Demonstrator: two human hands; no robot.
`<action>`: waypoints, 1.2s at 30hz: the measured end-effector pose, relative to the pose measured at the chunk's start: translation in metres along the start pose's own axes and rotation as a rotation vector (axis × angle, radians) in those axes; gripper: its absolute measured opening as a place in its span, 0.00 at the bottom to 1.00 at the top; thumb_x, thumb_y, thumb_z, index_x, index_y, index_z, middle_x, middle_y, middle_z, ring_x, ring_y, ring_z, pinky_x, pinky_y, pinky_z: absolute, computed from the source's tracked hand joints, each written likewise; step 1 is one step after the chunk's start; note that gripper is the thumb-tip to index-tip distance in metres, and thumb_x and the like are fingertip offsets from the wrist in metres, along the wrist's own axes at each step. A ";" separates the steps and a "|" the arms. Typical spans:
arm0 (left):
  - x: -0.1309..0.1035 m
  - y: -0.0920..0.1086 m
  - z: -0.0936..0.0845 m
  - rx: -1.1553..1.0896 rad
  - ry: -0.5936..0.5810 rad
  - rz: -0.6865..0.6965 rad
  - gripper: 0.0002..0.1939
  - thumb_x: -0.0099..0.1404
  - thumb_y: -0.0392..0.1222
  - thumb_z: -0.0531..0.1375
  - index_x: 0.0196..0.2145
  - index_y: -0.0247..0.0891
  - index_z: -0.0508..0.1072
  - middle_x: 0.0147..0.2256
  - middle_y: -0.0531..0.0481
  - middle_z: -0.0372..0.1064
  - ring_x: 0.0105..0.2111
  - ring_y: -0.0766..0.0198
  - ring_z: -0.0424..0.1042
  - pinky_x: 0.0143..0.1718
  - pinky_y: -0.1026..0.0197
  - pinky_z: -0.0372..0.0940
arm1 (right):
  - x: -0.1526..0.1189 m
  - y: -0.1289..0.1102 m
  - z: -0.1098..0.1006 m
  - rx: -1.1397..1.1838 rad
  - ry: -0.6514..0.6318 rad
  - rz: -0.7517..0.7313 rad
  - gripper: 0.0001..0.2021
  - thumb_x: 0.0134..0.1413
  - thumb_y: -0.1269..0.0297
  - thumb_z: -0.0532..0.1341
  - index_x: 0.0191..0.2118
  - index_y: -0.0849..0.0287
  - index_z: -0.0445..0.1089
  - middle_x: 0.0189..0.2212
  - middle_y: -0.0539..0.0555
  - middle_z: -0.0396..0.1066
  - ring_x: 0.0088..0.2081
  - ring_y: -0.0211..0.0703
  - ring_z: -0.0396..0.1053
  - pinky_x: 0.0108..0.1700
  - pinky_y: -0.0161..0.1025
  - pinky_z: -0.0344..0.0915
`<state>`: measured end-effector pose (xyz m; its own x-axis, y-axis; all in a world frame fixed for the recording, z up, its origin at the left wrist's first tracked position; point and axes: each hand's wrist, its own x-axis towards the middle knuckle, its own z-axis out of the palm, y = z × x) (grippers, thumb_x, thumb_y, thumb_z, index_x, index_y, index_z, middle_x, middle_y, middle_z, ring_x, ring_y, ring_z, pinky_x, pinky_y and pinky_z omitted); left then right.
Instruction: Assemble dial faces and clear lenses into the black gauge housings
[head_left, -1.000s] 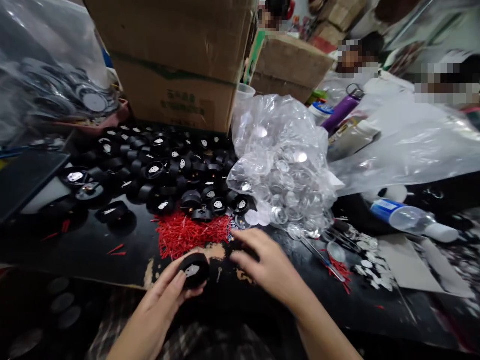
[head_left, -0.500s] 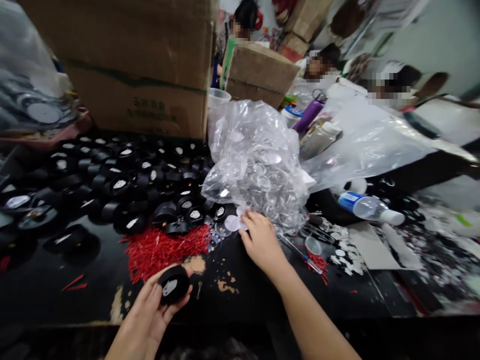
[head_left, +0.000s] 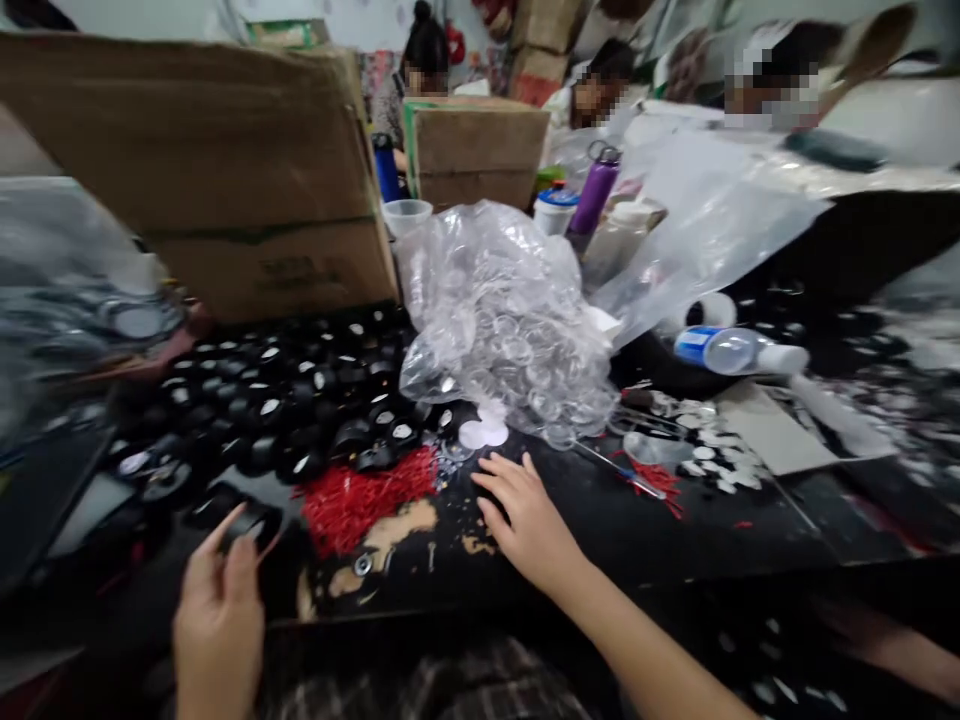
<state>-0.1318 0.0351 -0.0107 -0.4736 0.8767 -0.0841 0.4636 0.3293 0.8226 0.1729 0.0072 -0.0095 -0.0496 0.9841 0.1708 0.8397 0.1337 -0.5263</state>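
At the lower left, my left hand [head_left: 221, 600] has its thumb and fingers around a black round case [head_left: 255, 522], low over the table; blur hides its finer detail. My right hand [head_left: 525, 515] rests at the middle of the black table with its fingers spread and nothing in them. Just beyond its fingertips lie white round discs [head_left: 484, 430]. Left of that hand is a pile of red strips [head_left: 360, 500]. Many similar black cases [head_left: 300, 400] cover the table's left back. A clear plastic bag [head_left: 517, 340] of transparent round pieces lies behind the discs.
A large cardboard box [head_left: 225, 170] stands at the back left. A purple bottle [head_left: 598, 190] is behind the bag. On the right are a lying plastic bottle [head_left: 731, 350], a pen [head_left: 622, 470] and small white pieces [head_left: 724, 470]. Other people sit across the table.
My left hand has moved left with the black case, away from the red strips. My right hand has drawn back slightly from the white discs. The view has shifted.
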 end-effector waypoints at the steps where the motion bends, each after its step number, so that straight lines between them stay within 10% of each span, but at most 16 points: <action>1: -0.002 0.003 0.001 -0.008 0.029 0.018 0.25 0.62 0.60 0.55 0.54 0.51 0.67 0.48 0.53 0.71 0.53 0.46 0.66 0.58 0.42 0.56 | -0.003 0.002 0.004 -0.011 -0.003 -0.015 0.16 0.61 0.68 0.53 0.52 0.57 0.69 0.54 0.58 0.69 0.60 0.49 0.61 0.64 0.62 0.48; 11: -0.039 0.032 0.024 -0.923 -0.130 -0.152 0.18 0.58 0.53 0.63 0.42 0.40 0.72 0.41 0.49 0.75 0.36 0.63 0.76 0.44 0.57 0.69 | -0.002 0.003 0.020 -0.155 -0.168 -0.168 0.26 0.61 0.54 0.54 0.63 0.55 0.58 0.62 0.57 0.60 0.64 0.53 0.54 0.64 0.63 0.46; 19: -0.046 0.030 0.019 -0.877 -0.232 -0.133 0.20 0.65 0.54 0.56 0.44 0.34 0.71 0.43 0.40 0.76 0.40 0.57 0.77 0.46 0.50 0.70 | -0.003 0.017 0.038 -0.277 -0.114 -0.192 0.29 0.62 0.48 0.45 0.63 0.57 0.58 0.62 0.57 0.59 0.64 0.53 0.54 0.64 0.58 0.46; 30: -0.053 0.011 0.012 -0.248 -0.045 0.482 0.27 0.62 0.41 0.62 0.58 0.46 0.63 0.61 0.45 0.61 0.60 0.54 0.61 0.61 0.49 0.56 | -0.003 0.021 0.036 -0.333 -0.080 -0.238 0.29 0.63 0.48 0.44 0.61 0.61 0.59 0.61 0.58 0.61 0.62 0.52 0.56 0.63 0.58 0.50; 36: -0.035 0.004 0.010 -0.269 -0.058 0.269 0.20 0.67 0.50 0.53 0.55 0.43 0.65 0.52 0.45 0.70 0.52 0.57 0.70 0.52 0.55 0.66 | -0.006 0.033 0.045 -0.312 -0.023 -0.288 0.28 0.62 0.49 0.44 0.60 0.60 0.61 0.59 0.59 0.64 0.60 0.55 0.60 0.60 0.61 0.54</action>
<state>-0.1059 0.0090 -0.0098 -0.3155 0.9401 0.1294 0.3487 -0.0120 0.9372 0.1767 0.0107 -0.0655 -0.3149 0.9147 0.2533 0.9130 0.3648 -0.1824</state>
